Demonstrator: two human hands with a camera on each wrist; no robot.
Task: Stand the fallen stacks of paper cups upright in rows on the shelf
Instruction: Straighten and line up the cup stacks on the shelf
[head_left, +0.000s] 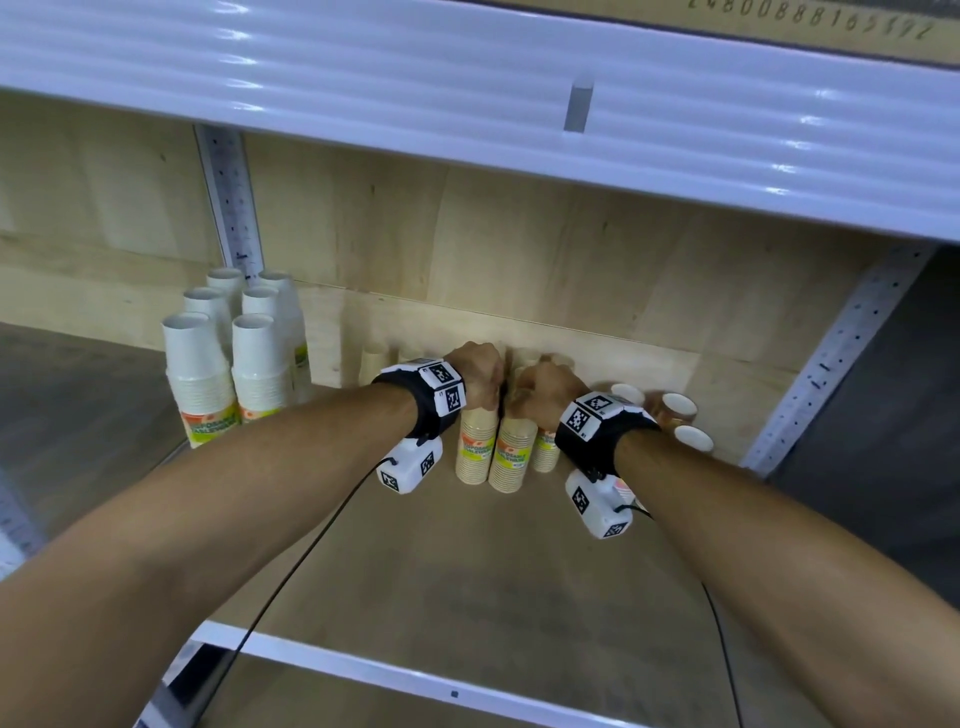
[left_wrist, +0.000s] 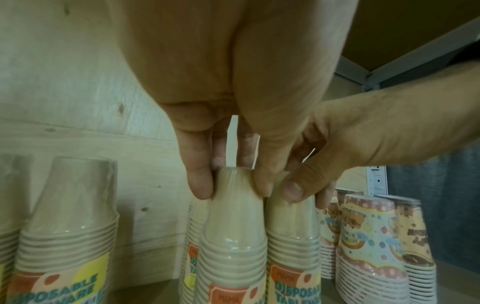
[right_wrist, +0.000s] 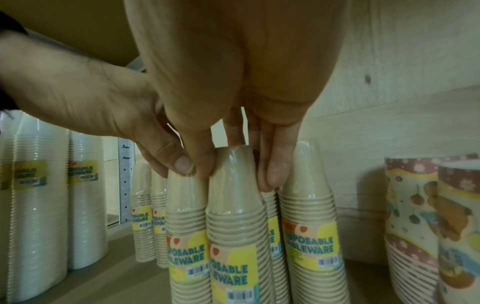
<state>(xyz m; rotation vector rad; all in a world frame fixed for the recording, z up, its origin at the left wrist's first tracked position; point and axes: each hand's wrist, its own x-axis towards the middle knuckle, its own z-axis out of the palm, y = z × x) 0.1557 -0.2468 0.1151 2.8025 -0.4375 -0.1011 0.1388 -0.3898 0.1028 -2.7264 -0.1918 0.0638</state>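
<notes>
On the wooden shelf (head_left: 467, 561), my left hand (head_left: 475, 375) and right hand (head_left: 545, 392) each pinch an upright wrapped stack of tan paper cups (head_left: 475, 449), side by side.

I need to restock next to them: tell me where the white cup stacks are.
In the head view the white cup stacks stand upright at the shelf's back left, by the perforated upright, well left of the left hand and the tan cup stacks.

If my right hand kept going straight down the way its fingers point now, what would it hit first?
Your right hand already grips the top of a tan cup stack, so it would press that stack down against the shelf board. Nothing else appears to lie in that line.
</notes>
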